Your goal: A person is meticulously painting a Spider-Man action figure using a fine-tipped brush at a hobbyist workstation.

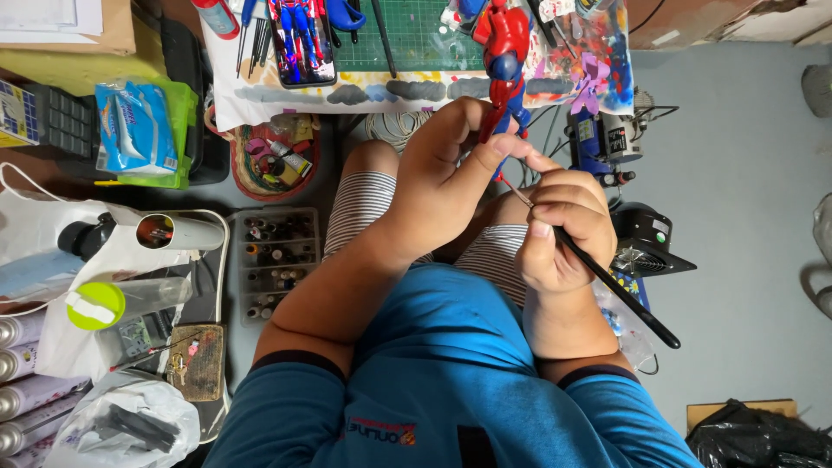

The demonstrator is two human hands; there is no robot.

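Head view, looking straight down at a seated person in a blue shirt and striped shorts. Left hand is curled closed around the lower part of a red and blue action figure, thumb pressed along its leg; the figure stands up out of the fist, over the edge of a green cutting mat. Right hand has its fingers pinched tight on a thin black paintbrush, held like a pen, with the bristle end aimed up-left toward the figure near the left thumb and the handle trailing down-right past the wrist. Whether the tip touches the figure, cannot tell. Containers: a clear compartment tray on the floor by the left knee holds rows of small paint bottles, caps up. A round woven basket above it is stuffed with small mixed bits, too cluttered to name. A grey tube-shaped cup lies on its side, its open mouth showing dark contents. A clear jar with a lime green lid lies beside it, contents unclear. A green bin carries a blue and white tissue pack. Spray cans sit at the left edge. A phone on the mat shows a similar figure.
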